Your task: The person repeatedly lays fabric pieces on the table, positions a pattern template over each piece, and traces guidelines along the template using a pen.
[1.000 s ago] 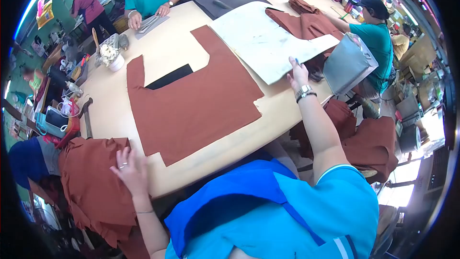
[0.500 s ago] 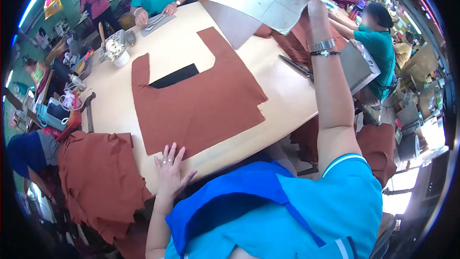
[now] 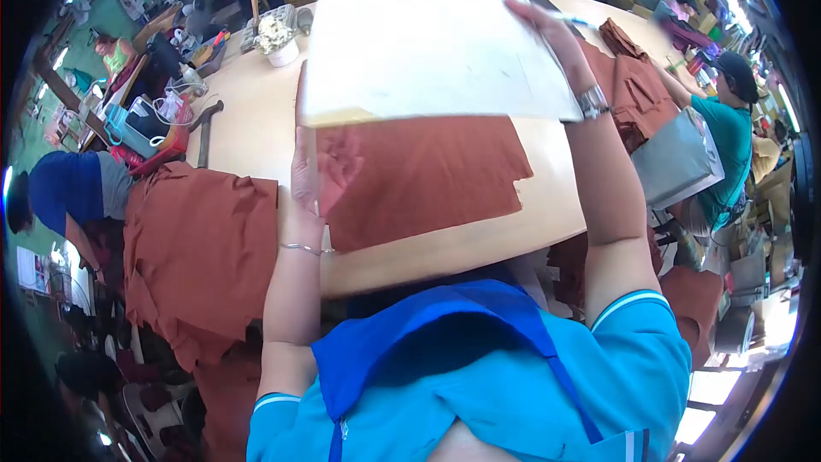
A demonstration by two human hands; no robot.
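Fisheye-warped edges, tube lights, white sheet (image 3: pixel 428 43) overexposed.

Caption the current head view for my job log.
Right hand holds a white sheet above reddish-brown fabric on the table.

The sheet (image 3: pixel 428 43) is white – the cloth (image 3: pixel 428 175) beneath, plain rust-brown.

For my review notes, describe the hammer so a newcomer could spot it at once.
Find the pale worktable. Near its left edge, the hammer lies beside a red basket, just beyond the draped rust-brown cloth. Its dark curved head and slim handle set it apart.
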